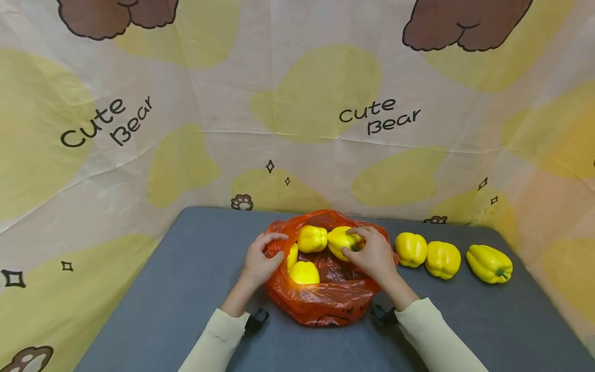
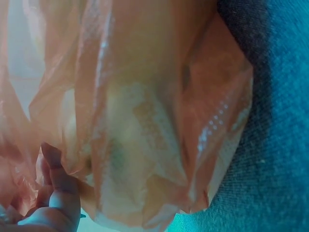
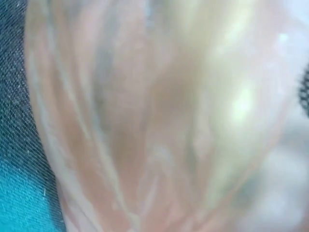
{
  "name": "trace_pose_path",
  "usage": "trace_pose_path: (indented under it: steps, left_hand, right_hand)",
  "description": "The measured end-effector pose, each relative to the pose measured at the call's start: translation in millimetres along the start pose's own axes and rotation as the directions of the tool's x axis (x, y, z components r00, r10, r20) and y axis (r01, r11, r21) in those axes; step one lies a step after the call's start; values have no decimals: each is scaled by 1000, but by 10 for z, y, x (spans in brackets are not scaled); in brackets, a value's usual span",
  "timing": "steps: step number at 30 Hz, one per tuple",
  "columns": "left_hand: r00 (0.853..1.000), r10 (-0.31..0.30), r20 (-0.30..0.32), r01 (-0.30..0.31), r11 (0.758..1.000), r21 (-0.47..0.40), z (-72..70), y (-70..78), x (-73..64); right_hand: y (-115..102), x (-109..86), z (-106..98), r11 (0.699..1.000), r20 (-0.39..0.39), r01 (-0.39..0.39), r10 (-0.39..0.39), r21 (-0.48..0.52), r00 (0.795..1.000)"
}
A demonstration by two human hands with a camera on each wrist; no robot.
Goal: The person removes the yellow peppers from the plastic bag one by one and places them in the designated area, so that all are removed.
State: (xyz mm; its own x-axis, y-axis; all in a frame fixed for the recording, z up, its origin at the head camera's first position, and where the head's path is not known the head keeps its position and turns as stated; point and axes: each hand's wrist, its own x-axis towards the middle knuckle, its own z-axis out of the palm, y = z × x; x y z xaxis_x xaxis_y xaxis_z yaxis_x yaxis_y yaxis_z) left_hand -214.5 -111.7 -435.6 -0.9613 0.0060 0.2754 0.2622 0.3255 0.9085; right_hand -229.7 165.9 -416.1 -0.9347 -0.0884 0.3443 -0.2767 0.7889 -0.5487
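A red plastic bag point(image 1: 321, 305) stands open-mouthed on the table with several yellow bell peppers point(image 1: 312, 238) inside. My left hand point(image 1: 260, 261) holds the bag's rim on the left, fingers over the edge and thumb inward. In the left wrist view, the thumb and fingers point(image 2: 53, 193) lie against the thin bag point(image 2: 140, 135). Over the bag's right side, my right hand point(image 1: 374, 256) grips a yellow bell pepper point(image 1: 340, 242) between thumb and fingers, within the mouth. The right wrist view is blurred, mostly filled by the bag point(image 3: 120, 121).
Three more yellow bell peppers lie right of the bag: one beside it point(image 1: 411, 249), one touching that pepper point(image 1: 443, 260), and one farther right point(image 1: 489, 264). The grey table point(image 1: 186, 279) ends at a printed cloth backdrop point(image 1: 297, 155).
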Motion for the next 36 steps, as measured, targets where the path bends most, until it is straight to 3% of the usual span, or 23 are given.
trace_pose_path:
  steps: [16, 26, 36]
  left_hand:
    - [1000, -4, -10, 4, 1000, 15, -22, -6, -2]
    - [999, 29, -29, -28, 999, 36, 0, 29, 16]
    - [1000, 10, -12, -10, 1000, 23, -60, 425, -95]
  right_hand:
    - [-98, -81, -254, 997, -10, -5, 6, 79, 1000]
    - [-95, -126, -396, 993, -22, -20, 22, 113, 1000]
    - [-128, -218, -534, 989, -59, -6, 15, 150, 998]
